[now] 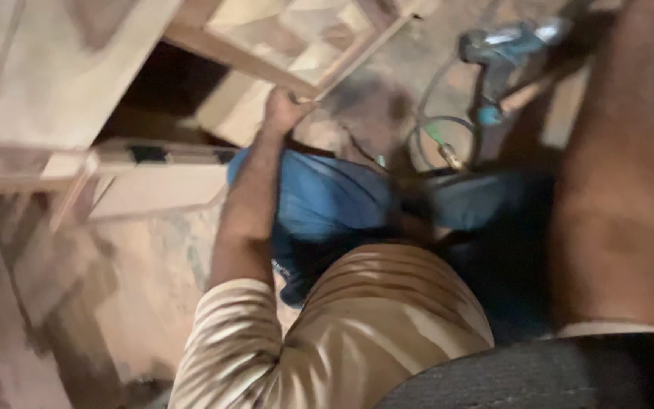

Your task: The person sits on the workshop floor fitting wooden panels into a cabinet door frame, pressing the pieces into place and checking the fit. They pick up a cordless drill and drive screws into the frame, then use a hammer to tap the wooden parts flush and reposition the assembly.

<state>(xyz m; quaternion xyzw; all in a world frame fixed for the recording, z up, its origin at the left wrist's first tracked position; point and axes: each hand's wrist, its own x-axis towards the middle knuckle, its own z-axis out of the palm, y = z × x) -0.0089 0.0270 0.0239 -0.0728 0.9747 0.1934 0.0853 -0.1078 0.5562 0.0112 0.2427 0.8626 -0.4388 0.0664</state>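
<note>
The wooden frame lies at the top middle of the view, a pale rectangle of thin bars tilted across the floor, with its lower corner pointing down toward the person. The left hand is closed around that lower corner, fingers curled over the bar, the arm running straight down from it to a striped sleeve.

Just below and left of the frame lies a flat wooden board, and beside that a larger pale panel fills the upper left. Between the panel and the frame is a dark gap whose contents cannot be made out. Under the left arm, the person's blue trousers cover the middle of the view, and the striped shirt bulges in front of them.

To the upper right, a teal power tool lies on the floor near a looped hose, well apart from the frame. The right forearm rises along the right side and blocks part of that area; the right hand itself is cut off by the top edge, so its grip cannot be told.

The whole view is blurred and dim, so joints and grain are hard to read. The frame's far end is cut off at the top.
</note>
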